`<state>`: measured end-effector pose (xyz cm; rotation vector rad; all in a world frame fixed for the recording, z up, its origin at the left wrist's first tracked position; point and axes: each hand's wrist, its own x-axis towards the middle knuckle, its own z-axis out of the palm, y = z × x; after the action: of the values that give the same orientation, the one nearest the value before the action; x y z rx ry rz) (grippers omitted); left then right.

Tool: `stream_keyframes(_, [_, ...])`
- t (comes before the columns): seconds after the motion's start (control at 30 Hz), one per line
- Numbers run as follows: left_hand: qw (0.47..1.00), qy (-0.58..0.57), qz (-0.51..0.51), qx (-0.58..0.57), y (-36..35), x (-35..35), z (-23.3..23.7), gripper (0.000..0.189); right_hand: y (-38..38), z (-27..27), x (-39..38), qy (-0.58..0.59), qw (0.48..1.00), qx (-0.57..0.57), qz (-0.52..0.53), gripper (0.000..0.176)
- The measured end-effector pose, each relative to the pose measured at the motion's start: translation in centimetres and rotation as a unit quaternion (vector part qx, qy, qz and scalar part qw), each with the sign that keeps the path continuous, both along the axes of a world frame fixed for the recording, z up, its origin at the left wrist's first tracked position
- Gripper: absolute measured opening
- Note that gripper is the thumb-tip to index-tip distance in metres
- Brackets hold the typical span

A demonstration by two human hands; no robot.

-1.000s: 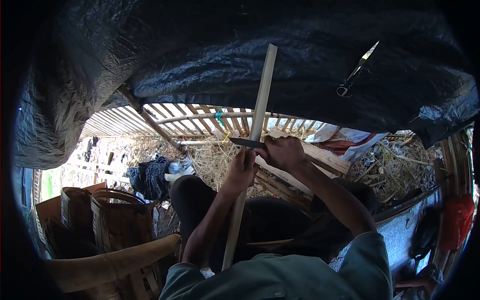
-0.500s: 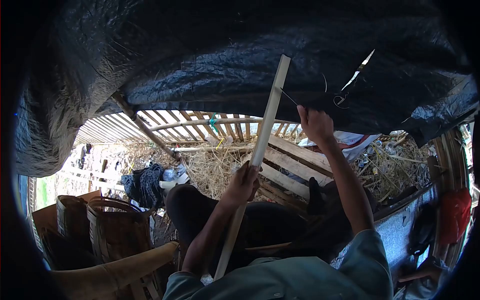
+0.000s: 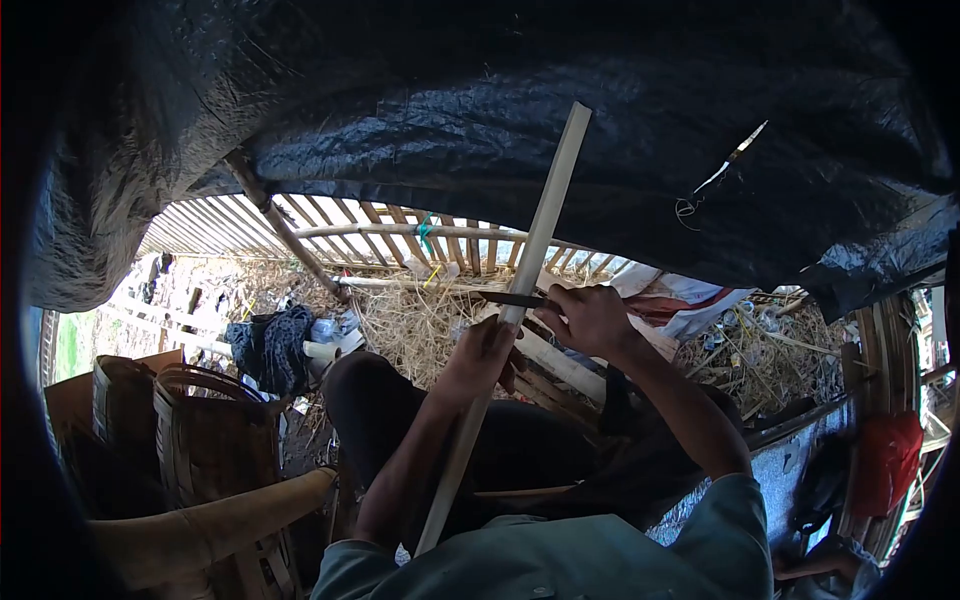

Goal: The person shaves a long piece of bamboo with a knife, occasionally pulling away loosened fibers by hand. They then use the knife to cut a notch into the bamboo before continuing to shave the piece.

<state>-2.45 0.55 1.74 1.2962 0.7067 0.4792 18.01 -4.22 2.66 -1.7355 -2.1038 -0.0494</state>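
beige strip (image 3: 556, 195) runs through the left hand (image 3: 482, 355), near the right hand (image 3: 592, 320).

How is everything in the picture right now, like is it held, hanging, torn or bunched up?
Pale strip: held at a slant
Knife: held, blade bare, across the strip
Left hand: closed around the strip
Right hand: closed on the knife
Black sheet: hanging, torn through
Dark cloth: bunched up
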Motion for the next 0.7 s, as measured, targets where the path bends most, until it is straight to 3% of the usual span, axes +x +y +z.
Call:
stream_keyframes(0.13, [0.999,0.035,0.009,0.036,0.7,0.3,-1.1,0.029,-0.1,0.8,-1.1,-0.026,0.999,-0.014,0.02,0.028])
stream_keyframes(0.23, [0.993,-0.081,0.013,-0.09,0.4,0.8,0.7,0.026,0.0,0.4,-1.4,-0.044,0.998,0.007,0.037,0.029])
stream_keyframes(0.43, [0.99,-0.053,-0.009,-0.134,0.7,0.9,0.3,0.022,0.6,0.8,-1.6,-0.03,0.998,-0.045,0.031,0.033])
stream_keyframes(0.53, [1.0,-0.008,0.002,0.026,0.3,1.0,-0.7,0.019,0.7,1.2,-1.9,-0.051,0.997,-0.054,0.026,0.034])
stream_keyframes(0.57, [0.992,-0.023,0.042,0.114,0.4,1.2,-1.9,0.009,0.7,1.1,-1.9,-0.047,0.997,-0.052,0.026,0.034])
stream_keyframes(0.7, [0.942,-0.01,0.097,0.321,0.3,1.7,-1.7,0.008,0.9,0.7,-2.1,-0.045,0.998,-0.042,0.013,0.043])
